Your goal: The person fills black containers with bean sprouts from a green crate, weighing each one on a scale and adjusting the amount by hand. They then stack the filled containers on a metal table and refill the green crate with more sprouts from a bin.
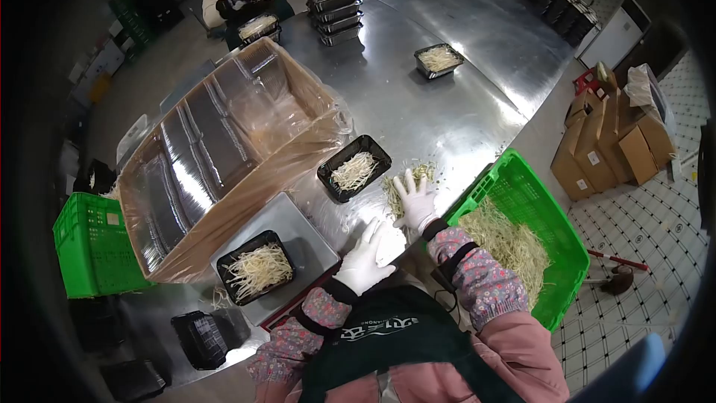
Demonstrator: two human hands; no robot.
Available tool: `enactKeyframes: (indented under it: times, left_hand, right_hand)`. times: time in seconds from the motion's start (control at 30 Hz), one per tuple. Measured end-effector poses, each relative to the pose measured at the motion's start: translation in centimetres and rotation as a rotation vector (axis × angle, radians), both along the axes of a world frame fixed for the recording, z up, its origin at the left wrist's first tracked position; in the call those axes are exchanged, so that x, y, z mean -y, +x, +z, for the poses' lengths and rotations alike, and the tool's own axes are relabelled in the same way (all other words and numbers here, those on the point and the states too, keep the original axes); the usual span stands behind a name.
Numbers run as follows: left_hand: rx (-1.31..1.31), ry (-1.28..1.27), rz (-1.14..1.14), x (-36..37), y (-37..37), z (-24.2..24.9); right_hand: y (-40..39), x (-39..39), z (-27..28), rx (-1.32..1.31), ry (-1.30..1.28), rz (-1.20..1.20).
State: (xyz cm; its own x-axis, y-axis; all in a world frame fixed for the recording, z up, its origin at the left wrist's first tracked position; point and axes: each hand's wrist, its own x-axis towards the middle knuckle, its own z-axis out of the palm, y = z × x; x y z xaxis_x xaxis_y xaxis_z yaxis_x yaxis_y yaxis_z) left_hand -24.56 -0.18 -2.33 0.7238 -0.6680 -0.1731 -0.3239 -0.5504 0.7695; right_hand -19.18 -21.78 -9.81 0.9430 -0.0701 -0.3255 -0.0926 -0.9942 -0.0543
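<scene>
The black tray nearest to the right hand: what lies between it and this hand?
Between the black tray and the right hand, loose greenish scraps lie on the metal table; the head view shows this.

Broad silver metal table (395, 97), smooth and glossy, bearing a shiny black rectangular plastic tray (365, 144); left, boxy brown carton (186, 257) under glossy clear plastic film (339, 119); right, green rectangular plastic crate (518, 175).
</scene>
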Motion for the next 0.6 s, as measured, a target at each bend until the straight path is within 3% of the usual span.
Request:
enactKeyframes:
  times: [0.1, 0.13, 0.23, 0.33, 0.43, 0.5, 0.6]
  left_hand:
    - [-0.022, 0.145, 0.064, 3.6, 2.4, -4.1]
    - [-0.032, 0.173, 0.093, 4.9, 3.6, -5.6]
    - [0.072, 0.322, 0.155, 8.4, 6.8, -9.2]
    - [0.215, 0.191, 0.233, 11.4, 9.8, -11.5]
    - [0.135, 0.166, 0.285, 14.6, 11.9, -11.1]
    - [0.203, 0.079, 0.303, 16.3, 12.7, -11.9]
    - [0.279, -0.147, 0.329, 17.5, 13.2, -11.3]
  right_hand:
    - [2.8, 5.0, 0.9, -0.068, 0.011, -0.172]
    - [3.3, 6.4, 0.3, -0.019, -0.133, -0.126]
    - [4.3, 10.6, -1.0, -0.061, -0.022, -0.159]
    - [3.9, 12.3, -2.2, -0.006, 0.035, -0.054]
    - [4.3, 12.8, -4.3, 0.023, 0.104, -0.017]
    - [5.1, 13.1, -6.2, 0.094, 0.343, -0.027]
    - [4.7, 13.3, -1.7, 0.19, 0.538, -0.127]
